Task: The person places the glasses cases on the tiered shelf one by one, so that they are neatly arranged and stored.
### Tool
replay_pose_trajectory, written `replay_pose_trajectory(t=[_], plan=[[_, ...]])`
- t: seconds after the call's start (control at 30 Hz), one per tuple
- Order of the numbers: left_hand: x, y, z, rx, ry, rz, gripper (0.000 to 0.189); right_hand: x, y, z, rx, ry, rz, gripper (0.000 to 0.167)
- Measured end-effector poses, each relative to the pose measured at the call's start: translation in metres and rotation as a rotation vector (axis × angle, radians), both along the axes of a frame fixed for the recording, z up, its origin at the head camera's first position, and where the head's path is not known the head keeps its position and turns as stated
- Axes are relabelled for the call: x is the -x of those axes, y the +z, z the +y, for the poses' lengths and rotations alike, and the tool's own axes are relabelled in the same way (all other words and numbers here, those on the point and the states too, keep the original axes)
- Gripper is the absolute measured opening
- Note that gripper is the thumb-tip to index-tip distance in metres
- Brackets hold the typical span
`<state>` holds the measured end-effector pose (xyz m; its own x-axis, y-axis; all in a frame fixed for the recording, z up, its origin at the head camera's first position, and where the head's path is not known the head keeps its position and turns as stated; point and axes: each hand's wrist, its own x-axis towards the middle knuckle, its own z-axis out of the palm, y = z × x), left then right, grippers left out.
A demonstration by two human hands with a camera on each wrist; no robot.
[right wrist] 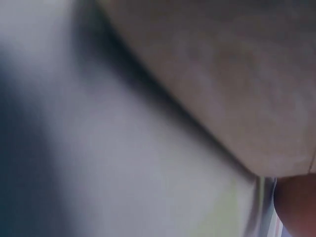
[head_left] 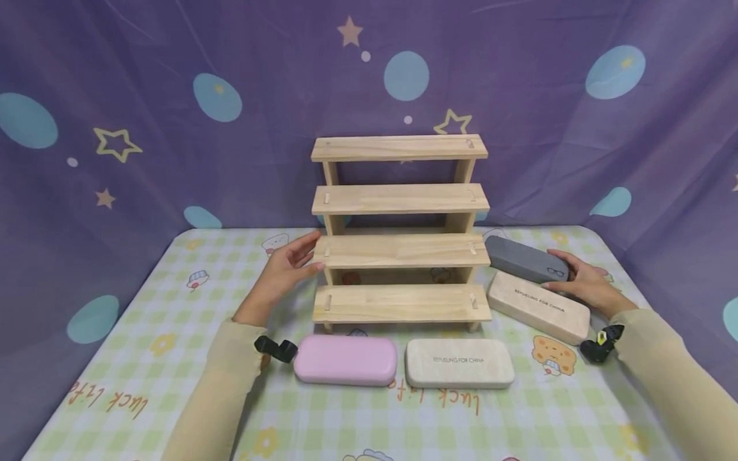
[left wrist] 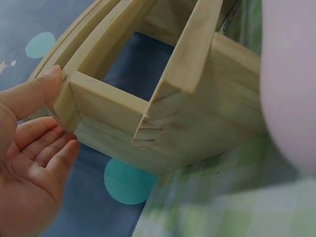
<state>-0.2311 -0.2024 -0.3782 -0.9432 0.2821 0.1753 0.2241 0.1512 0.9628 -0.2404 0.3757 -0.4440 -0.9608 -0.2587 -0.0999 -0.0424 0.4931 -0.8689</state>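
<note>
A four-tier wooden step shelf [head_left: 401, 250] stands at the back of the table. My left hand [head_left: 288, 266] holds its left side, with the thumb [left wrist: 42, 91] on one end of a board and the other fingers below it. My right hand [head_left: 585, 282] grips the right end of a grey glasses case [head_left: 519, 256] between thumb and fingers. Right in front of that lies a beige glasses case [head_left: 539, 307] lettered "REFUELING FOR CHINA", which fills much of the blurred right wrist view.
In front of the shelf lie a pink glasses case [head_left: 346, 360] and a second lettered beige case [head_left: 459, 363], side by side. A green checked cloth [head_left: 190, 333] covers the table. Behind it hangs a purple curtain [head_left: 277, 77] with stars and blue spots.
</note>
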Motion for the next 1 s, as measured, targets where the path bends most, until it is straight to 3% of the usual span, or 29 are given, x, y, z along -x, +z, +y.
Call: replay_pose_trajectory(t=[0.37,0.67,1.0], plan=[[-0.001,0.002,-0.001,0.015,-0.026,0.003,0.065,0.001,-0.005,-0.004,-0.082,-0.168,0.036,0.085],[0.001,0.002,-0.001,0.012,-0.03,-0.006,0.064,-0.009,-0.001,0.004,0.025,-0.229,-0.018,0.076],[0.002,-0.004,-0.002,-0.035,-0.014,-0.015,0.065,-0.017,0.01,0.012,0.118,-0.239,0.041,0.057]])
